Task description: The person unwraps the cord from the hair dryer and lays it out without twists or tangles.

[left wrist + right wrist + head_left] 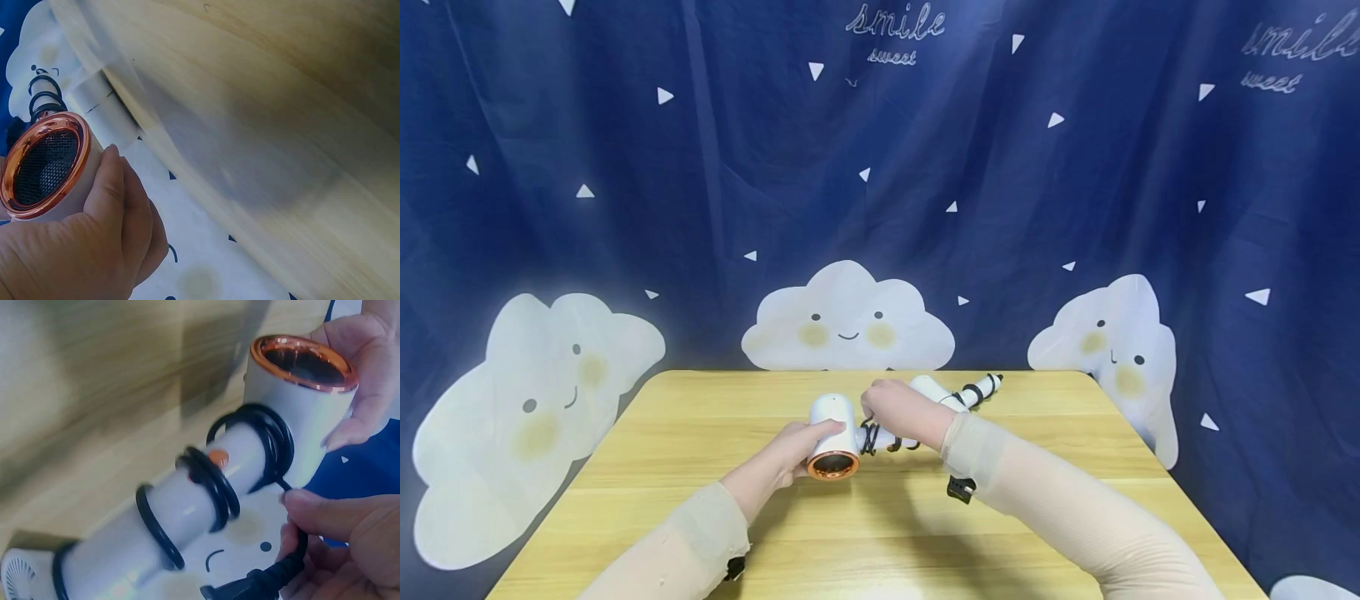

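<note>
Head: dryer (836, 413) (in left hand (786, 452))

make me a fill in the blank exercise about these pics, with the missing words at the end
1. The left hand holds a dryer whose body is ____.
2. The right hand pinches the black ____ near its plug.
3. Loops of it wrap around the dryer's ____.
4. Behind the table, the curtain is mainly dark ____.

Missing words: white; cord; handle; blue.
</note>
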The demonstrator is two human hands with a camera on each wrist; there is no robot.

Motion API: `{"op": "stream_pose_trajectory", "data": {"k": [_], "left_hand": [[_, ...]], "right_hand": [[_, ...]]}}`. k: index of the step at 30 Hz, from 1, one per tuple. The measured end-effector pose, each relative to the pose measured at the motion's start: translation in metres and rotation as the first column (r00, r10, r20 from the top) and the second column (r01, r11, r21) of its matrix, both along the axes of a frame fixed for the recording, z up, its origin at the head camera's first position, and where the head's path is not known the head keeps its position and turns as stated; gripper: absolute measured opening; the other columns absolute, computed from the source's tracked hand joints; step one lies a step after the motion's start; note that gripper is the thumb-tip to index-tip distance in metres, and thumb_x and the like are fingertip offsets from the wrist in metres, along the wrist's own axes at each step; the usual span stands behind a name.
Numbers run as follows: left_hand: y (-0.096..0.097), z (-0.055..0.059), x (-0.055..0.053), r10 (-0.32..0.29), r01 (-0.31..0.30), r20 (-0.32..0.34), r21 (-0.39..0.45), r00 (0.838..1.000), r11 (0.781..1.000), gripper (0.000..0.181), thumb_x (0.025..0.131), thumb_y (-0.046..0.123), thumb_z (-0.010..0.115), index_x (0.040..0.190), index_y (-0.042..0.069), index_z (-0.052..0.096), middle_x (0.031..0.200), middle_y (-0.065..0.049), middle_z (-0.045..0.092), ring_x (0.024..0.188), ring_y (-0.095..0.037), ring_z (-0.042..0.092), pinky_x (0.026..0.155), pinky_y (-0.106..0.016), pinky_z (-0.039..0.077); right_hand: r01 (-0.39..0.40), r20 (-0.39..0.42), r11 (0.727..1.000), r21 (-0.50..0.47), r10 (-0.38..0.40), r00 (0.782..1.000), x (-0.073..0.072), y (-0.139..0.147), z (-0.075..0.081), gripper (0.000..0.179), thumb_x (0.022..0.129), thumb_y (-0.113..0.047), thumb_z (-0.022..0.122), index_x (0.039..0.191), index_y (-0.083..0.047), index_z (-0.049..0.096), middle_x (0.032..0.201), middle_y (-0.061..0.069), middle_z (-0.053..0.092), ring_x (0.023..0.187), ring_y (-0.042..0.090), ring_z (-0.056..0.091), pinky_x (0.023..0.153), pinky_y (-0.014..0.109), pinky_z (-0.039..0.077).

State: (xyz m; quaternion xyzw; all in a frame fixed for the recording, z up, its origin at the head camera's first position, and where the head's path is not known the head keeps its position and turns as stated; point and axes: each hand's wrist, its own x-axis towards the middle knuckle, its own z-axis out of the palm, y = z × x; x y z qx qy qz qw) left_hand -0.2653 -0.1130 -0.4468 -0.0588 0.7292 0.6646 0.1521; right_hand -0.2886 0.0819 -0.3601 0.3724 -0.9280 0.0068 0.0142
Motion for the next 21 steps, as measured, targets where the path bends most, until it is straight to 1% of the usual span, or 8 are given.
{"op": "stream_pose_trajectory", "data": {"k": [3,6,8,10,13,16,19,21], "left_hand": [[0.0005,0.0006,0.0006,-0.008,0.008,0.002,0.004,1.0,1.0,0.063,0.089,0.04,0.07,0.123,-0.01,0.054,0.104,-0.018,0.068,0.084,-0.024,0.07,0.075,-0.04,0.061],[0.0005,0.0003,0.001,-0.013,0.013,-0.001,0.01,1.0,1.0,0.061,0.089,0.039,0.07,0.122,-0.01,0.054,0.103,-0.018,0.068,0.084,-0.024,0.07,0.076,-0.04,0.061],[0.0002,-0.0008,0.0006,-0.015,0.015,-0.008,0.012,1.0,1.0,0.061,0.089,0.038,0.07,0.122,-0.01,0.054,0.103,-0.018,0.069,0.084,-0.025,0.07,0.076,-0.04,0.061],[-0.0001,-0.0011,0.0008,-0.012,0.013,-0.011,0.011,1.0,1.0,0.061,0.089,0.038,0.07,0.122,-0.011,0.054,0.102,-0.018,0.068,0.084,-0.024,0.07,0.075,-0.04,0.061],[-0.0002,-0.0012,0.0007,-0.011,0.012,-0.009,0.006,1.0,1.0,0.062,0.089,0.039,0.07,0.122,-0.011,0.053,0.103,-0.018,0.068,0.084,-0.024,0.069,0.075,-0.039,0.061],[0.0003,-0.0009,0.0012,-0.01,0.01,-0.001,0.001,1.0,1.0,0.062,0.089,0.039,0.07,0.122,-0.011,0.053,0.104,-0.018,0.067,0.085,-0.024,0.069,0.076,-0.038,0.061],[0.0008,-0.0015,0.0013,-0.012,0.012,0.001,0.0,1.0,1.0,0.063,0.088,0.038,0.071,0.122,-0.011,0.052,0.104,-0.019,0.067,0.085,-0.024,0.069,0.076,-0.039,0.061],[0.001,-0.0018,0.0017,-0.014,0.014,0.0,0.002,1.0,1.0,0.062,0.088,0.038,0.071,0.121,-0.011,0.053,0.104,-0.019,0.067,0.085,-0.024,0.069,0.076,-0.039,0.061]], "right_hand": [[-0.033,0.012,0.999,0.026,0.033,0.999,-0.0024,0.0022,0.0023,0.02,0.086,0.01,0.066,0.089,-0.008,0.072,0.086,0.0,0.065,0.081,0.015,0.058,0.074,0.025,0.053],[-0.068,0.016,0.996,0.052,0.067,0.998,-0.0051,0.0042,0.0039,0.021,0.086,0.011,0.067,0.093,-0.008,0.074,0.091,0.001,0.068,0.087,0.015,0.062,0.078,0.024,0.054],[-0.092,0.007,0.993,0.071,0.092,0.996,-0.0068,0.005,0.0045,0.025,0.086,0.013,0.066,0.097,-0.008,0.075,0.094,0.002,0.069,0.091,0.016,0.064,0.082,0.023,0.054],[-0.122,-0.013,0.987,0.107,0.124,0.992,-0.0084,0.0056,0.0049,0.028,0.085,0.013,0.066,0.098,-0.009,0.076,0.096,0.002,0.07,0.093,0.016,0.065,0.083,0.022,0.054],[-0.177,-0.053,0.969,0.172,0.189,0.981,-0.0101,0.0061,0.0058,0.028,0.085,0.011,0.067,0.095,-0.012,0.078,0.093,-0.001,0.069,0.09,0.014,0.065,0.082,0.021,0.053],[-0.219,-0.09,0.943,0.25,0.248,0.964,-0.0104,0.007,0.0071,0.026,0.086,0.009,0.067,0.087,-0.016,0.076,0.086,-0.004,0.066,0.08,0.011,0.059,0.077,0.022,0.051],[-0.235,-0.125,0.922,0.309,0.284,0.951,-0.0103,0.0085,0.0078,0.028,0.086,0.008,0.066,0.08,-0.018,0.072,0.081,-0.007,0.063,0.073,0.01,0.051,0.073,0.023,0.048],[-0.24,-0.146,0.911,0.335,0.302,0.942,-0.0105,0.0093,0.0077,0.028,0.087,0.007,0.066,0.08,-0.02,0.071,0.081,-0.008,0.063,0.073,0.009,0.05,0.073,0.023,0.048]]}}
